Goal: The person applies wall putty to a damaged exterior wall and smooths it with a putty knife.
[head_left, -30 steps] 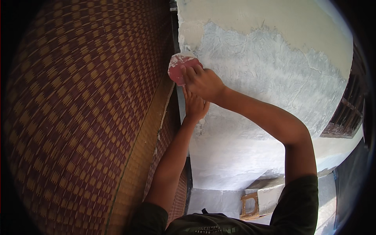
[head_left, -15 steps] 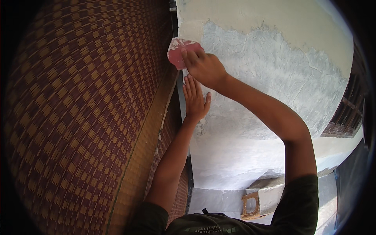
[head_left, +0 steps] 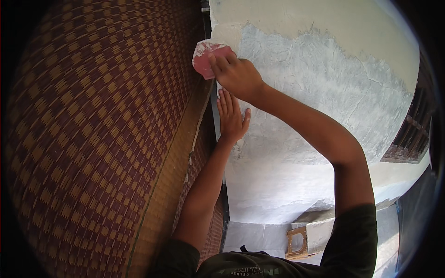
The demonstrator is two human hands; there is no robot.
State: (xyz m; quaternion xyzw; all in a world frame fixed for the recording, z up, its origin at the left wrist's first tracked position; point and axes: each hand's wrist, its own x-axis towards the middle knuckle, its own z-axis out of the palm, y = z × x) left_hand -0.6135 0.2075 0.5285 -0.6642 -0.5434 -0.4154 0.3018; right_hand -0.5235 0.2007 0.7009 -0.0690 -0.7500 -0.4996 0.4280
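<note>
A red, flat plaster scraper [head_left: 204, 60], smeared with white filler along its upper part, is held in my right hand [head_left: 240, 78]. Fingers and thumb are closed on its right side, and its left part sticks out past the wall's left edge. Just below, my left hand [head_left: 232, 118] lies flat with fingers outstretched against the plastered wall [head_left: 315, 88], close to that same edge. The wall carries a rough grey-white coat over a cream surface. Contact between the scraper's blade and the wall edge cannot be made out.
A woven brown and tan mat panel [head_left: 106, 116] rises along the left, with a dark narrow gap between it and the wall. A barred window [head_left: 408, 132] is at the right. A wooden stool-like piece [head_left: 296, 242] stands low behind my right arm.
My right hand has shifted slightly left and up with the scraper, so more of it reaches past the wall edge. The left hand stays almost where it was.
</note>
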